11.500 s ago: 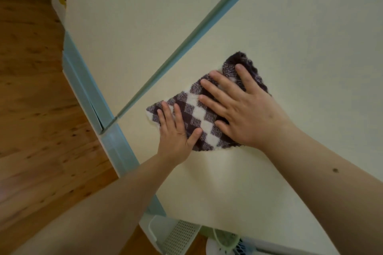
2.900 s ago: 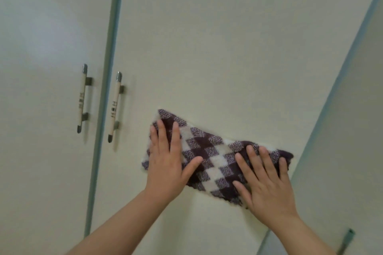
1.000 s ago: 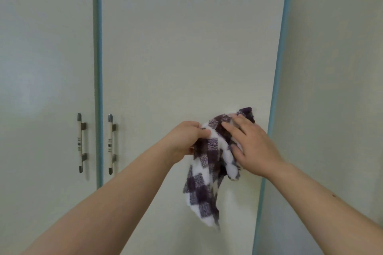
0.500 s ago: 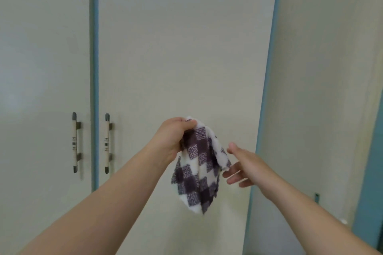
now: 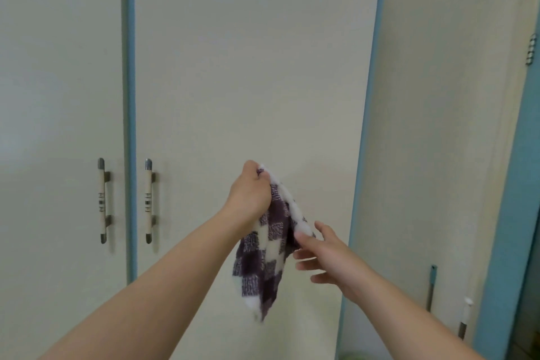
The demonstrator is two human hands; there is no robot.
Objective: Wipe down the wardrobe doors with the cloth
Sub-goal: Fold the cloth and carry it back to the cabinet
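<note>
While left hand (image 5: 251,196) grips hanging cloth (image 5: 267,251) off the wardrobe door (image 5: 248,67), open right hand (image 5: 327,254) reaches, likely to refold.

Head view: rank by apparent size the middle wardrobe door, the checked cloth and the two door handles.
1. Middle wardrobe door.
2. Checked cloth, held nearer the camera.
3. Left door handle and right door handle: alike, not ranked.

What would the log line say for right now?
left hand: grips cloth top | cloth: hangs loose before wardrobe door | right hand: fingers spread by cloth | wiping: no
</note>
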